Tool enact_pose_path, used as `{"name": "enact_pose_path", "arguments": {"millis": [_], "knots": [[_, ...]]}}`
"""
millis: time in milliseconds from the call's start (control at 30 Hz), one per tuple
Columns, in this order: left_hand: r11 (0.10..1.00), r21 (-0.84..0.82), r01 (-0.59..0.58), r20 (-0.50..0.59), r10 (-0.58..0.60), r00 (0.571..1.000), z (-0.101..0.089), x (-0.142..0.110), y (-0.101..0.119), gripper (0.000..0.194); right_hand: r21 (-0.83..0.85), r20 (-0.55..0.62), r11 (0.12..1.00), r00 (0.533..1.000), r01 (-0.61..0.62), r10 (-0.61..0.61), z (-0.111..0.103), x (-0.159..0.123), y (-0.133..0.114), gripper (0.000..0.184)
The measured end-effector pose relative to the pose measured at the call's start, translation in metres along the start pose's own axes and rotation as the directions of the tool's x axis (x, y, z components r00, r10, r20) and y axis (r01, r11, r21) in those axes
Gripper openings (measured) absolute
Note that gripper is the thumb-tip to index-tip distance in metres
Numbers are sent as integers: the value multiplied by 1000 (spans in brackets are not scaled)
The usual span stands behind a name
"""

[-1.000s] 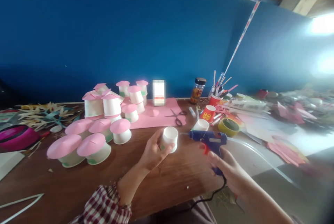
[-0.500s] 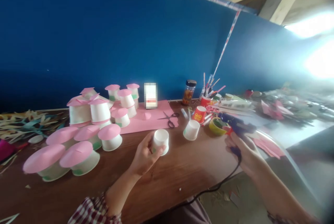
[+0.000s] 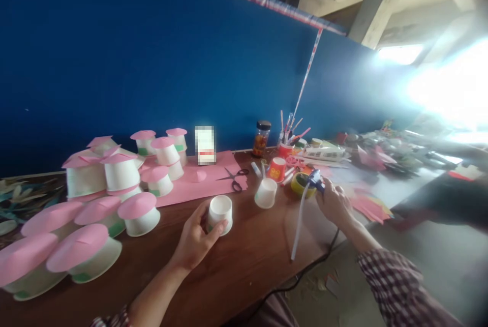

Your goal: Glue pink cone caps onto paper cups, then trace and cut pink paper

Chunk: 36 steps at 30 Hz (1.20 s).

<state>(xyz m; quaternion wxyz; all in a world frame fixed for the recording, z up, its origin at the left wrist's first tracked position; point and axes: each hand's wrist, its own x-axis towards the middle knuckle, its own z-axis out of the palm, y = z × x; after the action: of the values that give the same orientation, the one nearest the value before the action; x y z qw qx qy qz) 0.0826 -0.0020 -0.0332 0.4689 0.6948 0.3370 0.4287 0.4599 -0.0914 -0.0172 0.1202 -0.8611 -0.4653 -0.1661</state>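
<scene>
My left hand (image 3: 196,238) is closed round a white paper cup (image 3: 220,208), held upside down just over the brown table. On the right, my right hand (image 3: 334,200) grips the back of a blue glue gun (image 3: 316,180). A long translucent glue stick (image 3: 298,223) hangs from the gun toward me. The gun's front end is over a yellow tape roll (image 3: 303,183); whether it touches the roll I cannot tell. Between my hands another upturned white paper cup (image 3: 266,195) stands on the table. Several upturned cups with pink paper cone tops (image 3: 139,206) crowd the left side.
Black scissors (image 3: 236,180) and a small pink cone (image 3: 199,176) lie on a pink sheet (image 3: 179,194). Behind are a red cup (image 3: 276,169), a dark-lidded jar (image 3: 262,139) and a pen holder (image 3: 286,150). A black cable (image 3: 301,278) runs along the table edge. Pink paper pieces (image 3: 369,207) lie right.
My right hand has swung the glue gun round, so its glue stick now hangs toward me instead of trailing right. My left hand still holds the cup. The view has turned slightly right.
</scene>
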Motion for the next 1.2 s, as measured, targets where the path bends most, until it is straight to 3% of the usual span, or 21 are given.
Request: {"name": "enact_pose_path", "arguments": {"millis": [167,333,433,500,567,667,800,900,1000,1200], "knots": [[998,66,-5,-37,8,999,-4,1,1,36,-115,99,989,992,91,-80,-5,9,1,56],[969,244,25,-192,24,981,-9,6,-6,40,-229,232,964,969,138,-83,-42,22,-7,52],[967,252,40,-232,20,973,-9,7,-11,42,-152,128,962,970,227,-209,-69,25,-45,41],[965,259,37,-243,28,970,-8,7,-13,43,103,85,931,929,350,-359,-83,26,-87,36],[963,269,34,-270,41,962,-9,5,-14,41,295,95,839,859,458,-503,-88,29,-138,30],[964,257,64,-352,32,936,-10,3,-16,42,470,134,687,724,554,-676,-77,42,-214,25],[977,161,142,-442,-57,895,-11,2,-23,48,507,208,646,646,571,-734,-39,61,-292,19],[980,80,183,-483,-122,867,-11,4,-27,54,509,246,654,634,559,-733,-11,65,-326,20],[978,37,205,-495,-160,854,-11,6,-28,56,513,256,669,648,538,-717,7,61,-344,25],[974,39,225,-501,-176,847,-11,6,-24,55,516,283,703,678,489,-679,15,51,-356,30]]}}
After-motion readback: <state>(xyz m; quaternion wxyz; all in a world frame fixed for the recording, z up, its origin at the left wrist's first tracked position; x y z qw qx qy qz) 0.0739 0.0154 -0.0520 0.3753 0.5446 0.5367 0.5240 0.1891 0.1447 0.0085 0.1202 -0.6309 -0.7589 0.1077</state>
